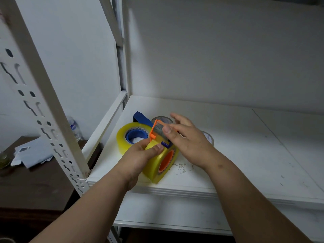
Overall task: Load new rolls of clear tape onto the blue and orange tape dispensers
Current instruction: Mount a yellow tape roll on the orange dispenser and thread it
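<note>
Here the left hand (140, 153) grips the tape roll (157, 165) that sits on the orange dispenser (158, 130), thumb pressed on the roll's top near a small blue roller (164, 144), while the right hand (187, 141) is spread loosely over the dispenser's cutter end, thumb resting on the metal plate there and the other fingers fanned out, closed on nothing. The roll is already seated on the orange hub (167, 159), so the step in hand looks like threading the loose tape end up to the cutter; whether the end is stuck down yet cannot be told. The next move probably calls for a firm hold from the left hand and a careful pull from the right, keeping fingertips off the toothed edge. Just behind, the blue dispenser (140, 118) lies on the white shelf (245, 137) with its own roll (130, 137) fitted round a blue core, so that one seems finished or nearly so. Two more tape rolls (162, 119) (208, 137) lie beyond the right hand, partly hidden. The work sits close to the shelf's front edge and near the slotted upright post (43, 102) at left, so there is little room that way; the shelf opens wide to the right and back towards the wall (228, 50). A dark side table (35, 186) with papers (33, 153) and a plastic bottle (74, 127) stands lower at left.
</note>
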A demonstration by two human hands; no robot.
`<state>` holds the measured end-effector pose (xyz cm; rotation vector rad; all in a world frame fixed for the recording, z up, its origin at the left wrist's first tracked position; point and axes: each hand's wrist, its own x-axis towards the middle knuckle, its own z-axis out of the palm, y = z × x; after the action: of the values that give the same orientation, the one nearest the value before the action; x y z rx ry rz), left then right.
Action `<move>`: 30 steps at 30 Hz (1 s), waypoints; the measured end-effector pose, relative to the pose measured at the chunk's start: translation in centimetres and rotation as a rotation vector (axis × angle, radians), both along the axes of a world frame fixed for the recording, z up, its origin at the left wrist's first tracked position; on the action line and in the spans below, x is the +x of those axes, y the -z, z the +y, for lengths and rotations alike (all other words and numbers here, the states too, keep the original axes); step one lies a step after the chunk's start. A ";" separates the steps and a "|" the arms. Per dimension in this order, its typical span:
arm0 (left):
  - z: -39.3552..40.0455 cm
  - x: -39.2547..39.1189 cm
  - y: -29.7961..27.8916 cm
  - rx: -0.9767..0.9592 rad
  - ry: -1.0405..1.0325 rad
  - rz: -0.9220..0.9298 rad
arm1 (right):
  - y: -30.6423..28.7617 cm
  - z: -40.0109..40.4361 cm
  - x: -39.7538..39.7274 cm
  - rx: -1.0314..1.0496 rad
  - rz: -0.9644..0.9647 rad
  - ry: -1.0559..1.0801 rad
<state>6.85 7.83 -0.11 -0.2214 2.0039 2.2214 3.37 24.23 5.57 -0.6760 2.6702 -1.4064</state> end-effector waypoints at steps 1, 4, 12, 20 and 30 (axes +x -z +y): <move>0.0 0.0 -0.1 -0.011 -0.003 -0.006 | -0.1 -0.2 0.0 0.006 0.024 0.020; 0.1 -0.1 -0.1 -0.027 -0.012 -0.019 | -0.2 -0.4 0.1 0.002 0.046 0.039; 0.2 -0.5 -0.5 -0.028 0.024 -0.034 | 0.0 0.2 0.6 -0.125 -0.200 0.061; 0.3 -1.1 -0.7 -0.027 0.038 -0.058 | -0.1 0.5 -0.4 -0.130 -0.280 0.062; 0.8 -1.8 -1.3 -0.097 0.020 -0.120 | -1.3 0.9 -1.5 -0.146 -0.308 0.012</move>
<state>5.09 8.59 1.17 -0.3351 2.0418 2.0499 1.86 25.09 6.84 -0.4112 2.3577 -1.5752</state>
